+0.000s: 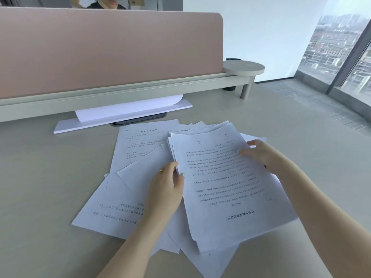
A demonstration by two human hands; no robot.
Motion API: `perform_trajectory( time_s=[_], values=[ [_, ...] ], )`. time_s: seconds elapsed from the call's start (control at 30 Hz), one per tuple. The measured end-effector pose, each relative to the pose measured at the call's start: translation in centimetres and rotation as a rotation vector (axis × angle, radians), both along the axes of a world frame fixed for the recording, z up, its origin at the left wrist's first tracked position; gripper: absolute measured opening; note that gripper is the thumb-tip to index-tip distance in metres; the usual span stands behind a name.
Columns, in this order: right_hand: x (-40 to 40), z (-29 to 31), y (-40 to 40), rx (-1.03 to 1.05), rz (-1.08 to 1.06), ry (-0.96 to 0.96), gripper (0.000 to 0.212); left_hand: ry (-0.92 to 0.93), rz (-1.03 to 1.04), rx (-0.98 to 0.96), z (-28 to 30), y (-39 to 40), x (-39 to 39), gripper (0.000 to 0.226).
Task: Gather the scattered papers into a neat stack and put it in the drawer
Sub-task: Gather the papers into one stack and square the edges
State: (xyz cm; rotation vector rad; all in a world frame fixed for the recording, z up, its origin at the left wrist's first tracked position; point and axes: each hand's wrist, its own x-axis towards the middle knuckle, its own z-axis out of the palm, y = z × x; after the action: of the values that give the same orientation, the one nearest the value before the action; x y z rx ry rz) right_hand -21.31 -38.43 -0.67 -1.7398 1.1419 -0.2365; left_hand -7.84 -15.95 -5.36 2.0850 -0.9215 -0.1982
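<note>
Your left hand [167, 184] is gripping the left edge of the gathered stack [224, 181], thumb on top, other fingers tucked under the sheets. There's a ring on one finger. Your right hand [259, 152] is pinching the stack's far right edge, fingers lying on top of the page, thumb not visible. Both forearms are reaching in from the bottom of the frame. The stack is sitting center-right w/ printed text facing up, upside down from your view; its edges are fanning out, not squared.

More loose papers [132, 157] are lying under and to the left of the stack, overlapping at odd angles, some blank side up, a few poking out below the stack toward you.

Behind them a white shelf strip [66, 126] is lying flat on the surface [40, 177], w/ a curled blank sheet [128, 109] resting on it. Just behind that, a pink divider panel [100, 51] is standing on a pale rail. A round pale stand [244, 67] is sitting at the rail's right end. Surface is beige. Big windows [341, 47] at right are showing city buildings. No drawer in view.
</note>
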Motion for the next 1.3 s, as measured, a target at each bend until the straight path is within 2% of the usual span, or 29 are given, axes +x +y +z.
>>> perform_trajectory(
  time_s=[0.03, 0.13, 0.23, 0.3, 0.33, 0.57, 0.63, 0.77, 0.83, 0.97, 1.1, 1.3],
  values=[
    [-0.6, -0.1, 0.0, 0.045, 0.003, -0.016, 0.009, 0.002, -0.014, -0.001, 0.1, -0.1, -0.1, 0.038],
    [-2.1, -0.3, -0.2, 0.043, 0.015, -0.007, 0.013, -0.016, -0.043, 0.014, 0.2, -0.3, -0.5, 0.041],
    [-3.1, -0.7, -0.2, -0.053, -0.028, 0.021, 0.016, -0.293, 0.045, 0.315, -0.3, 0.3, 0.5, 0.053],
    [-3.5, -0.7, -0.3, -0.126, -0.064, 0.051, 0.022, -0.326, 0.081, 0.504, -0.5, 0.6, 1.7, 0.059],
    [-3.7, -0.6, -0.3, -0.156, -0.082, 0.052, 0.024, -0.318, 0.081, 0.531, -0.5, 0.6, 2.2, 0.060],
    [-5.2, 0.5, -0.3, -0.341, -0.124, -0.036, 0.020, -0.392, 0.028, 0.515, -0.9, 0.2, 3.3, 0.058],
    [-5.4, 0.9, -0.2, -0.330, -0.118, -0.057, 0.022, -0.320, -0.004, 0.449, -0.8, 0.2, 3.1, 0.063],
    [-3.5, 1.5, 0.0, -0.263, -0.035, 0.058, 0.020, -0.004, -0.006, 0.193, 0.0, 0.3, 2.9, 0.069],
    [-2.0, 1.4, 0.5, -0.204, 0.046, 0.146, 0.022, -0.023, 0.007, 0.194, -0.1, 0.1, 2.7, 0.070],
    [0.4, 0.9, 1.4, -0.137, 0.152, 0.211, 0.033, -0.189, 0.028, 0.324, -0.4, -0.2, 2.2, 0.072],
    [0.8, 1.0, 1.6, 0.018, 0.273, 0.114, 0.033, -0.191, 0.036, 0.384, -0.5, -0.1, 2.6, 0.067],
    [-0.1, 0.7, 2.2, 0.142, 0.435, 0.016, 0.028, -0.126, 0.053, 0.305, -0.3, -0.2, 3.0, 0.060]
  ],
)
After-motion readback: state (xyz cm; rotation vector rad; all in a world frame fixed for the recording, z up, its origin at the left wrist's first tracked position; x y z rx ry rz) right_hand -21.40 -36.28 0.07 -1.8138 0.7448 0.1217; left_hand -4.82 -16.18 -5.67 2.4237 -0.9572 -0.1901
